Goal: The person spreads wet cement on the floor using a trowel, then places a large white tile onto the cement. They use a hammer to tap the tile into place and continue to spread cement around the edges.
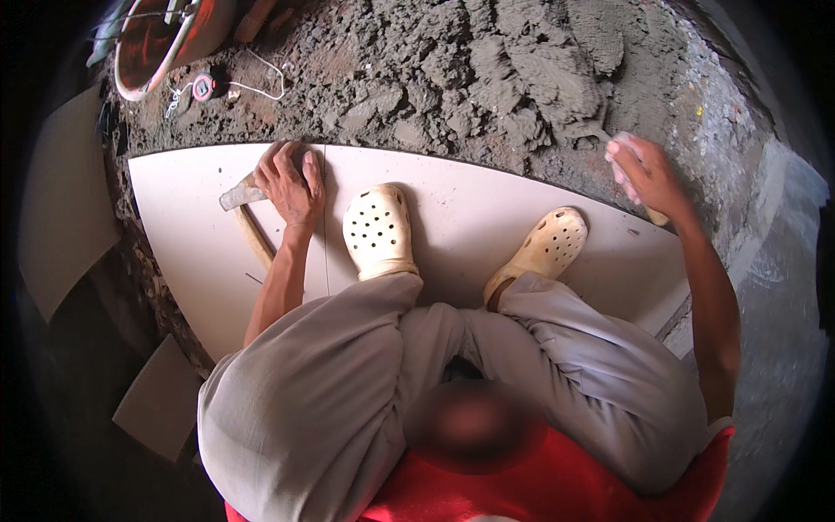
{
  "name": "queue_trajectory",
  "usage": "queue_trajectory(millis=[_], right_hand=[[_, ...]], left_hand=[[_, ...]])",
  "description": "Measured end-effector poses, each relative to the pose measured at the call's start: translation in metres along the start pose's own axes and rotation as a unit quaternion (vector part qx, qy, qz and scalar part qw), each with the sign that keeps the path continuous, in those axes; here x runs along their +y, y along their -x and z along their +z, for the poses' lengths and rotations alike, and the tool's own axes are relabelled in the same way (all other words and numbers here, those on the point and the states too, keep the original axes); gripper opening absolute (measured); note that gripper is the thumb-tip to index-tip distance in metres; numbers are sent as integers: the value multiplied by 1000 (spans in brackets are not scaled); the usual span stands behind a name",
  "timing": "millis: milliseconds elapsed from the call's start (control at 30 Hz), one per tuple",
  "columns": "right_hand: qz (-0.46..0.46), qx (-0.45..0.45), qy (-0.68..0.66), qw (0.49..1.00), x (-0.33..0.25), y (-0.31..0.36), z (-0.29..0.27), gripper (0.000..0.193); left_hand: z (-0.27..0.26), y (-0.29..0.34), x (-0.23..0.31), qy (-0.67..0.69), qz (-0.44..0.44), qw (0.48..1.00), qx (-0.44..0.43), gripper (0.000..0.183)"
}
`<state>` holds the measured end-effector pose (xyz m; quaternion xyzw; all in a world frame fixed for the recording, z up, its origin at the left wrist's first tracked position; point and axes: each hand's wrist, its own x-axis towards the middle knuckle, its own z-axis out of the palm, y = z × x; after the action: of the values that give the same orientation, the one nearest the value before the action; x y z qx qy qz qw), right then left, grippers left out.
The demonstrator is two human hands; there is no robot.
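My left hand point(293, 184) bears down near the far edge of the pale floor tiles point(187, 252), its fingers bent over the end of a hammer head point(237, 195). The hammer's wooden handle point(254, 237) slants back beside my forearm. My right hand point(644, 172) is closed around a trowel, whose wooden handle end point(656, 217) sticks out below the fist. Its metal neck point(598, 133) points left into the wet grey mortar point(544, 74); the mortar and blur hide most of the blade.
My feet, in cream clogs point(377, 228), stand on the tiles. Beyond lies rough, lumpy mortar. At far left are an orange bucket point(187, 43) and a small red round reel point(203, 86) with white string point(261, 90). Loose tiles point(156, 400) lie at left; grey floor point(774, 322) runs along the right.
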<state>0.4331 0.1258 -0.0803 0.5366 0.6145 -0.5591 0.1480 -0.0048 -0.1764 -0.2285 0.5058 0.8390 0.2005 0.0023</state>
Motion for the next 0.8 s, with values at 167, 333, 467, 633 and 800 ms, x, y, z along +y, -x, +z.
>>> queue_trajectory(millis=[167, 333, 467, 633, 800], right_hand=[[-13, -14, 88, 996, -20, 37, -22, 35], [79, -244, 5, 967, -62, 54, -39, 31], [182, -231, -66, 953, -83, 27, -2, 29], [131, -299, 22, 945, -66, 4, -19, 30], [5, -170, 312, 935, -52, 43, -53, 27]], left_hand=[[0, 0, -1, 0, -5, 1000, -1, 34], [0, 1, -1, -5, -12, 1000, -5, 34], [-1, 0, 1, -10, -14, 1000, -5, 34], [-2, -2, 1, 1, -5, 1000, 4, 34], [-1, 0, 1, 13, -16, 1000, 2, 34]])
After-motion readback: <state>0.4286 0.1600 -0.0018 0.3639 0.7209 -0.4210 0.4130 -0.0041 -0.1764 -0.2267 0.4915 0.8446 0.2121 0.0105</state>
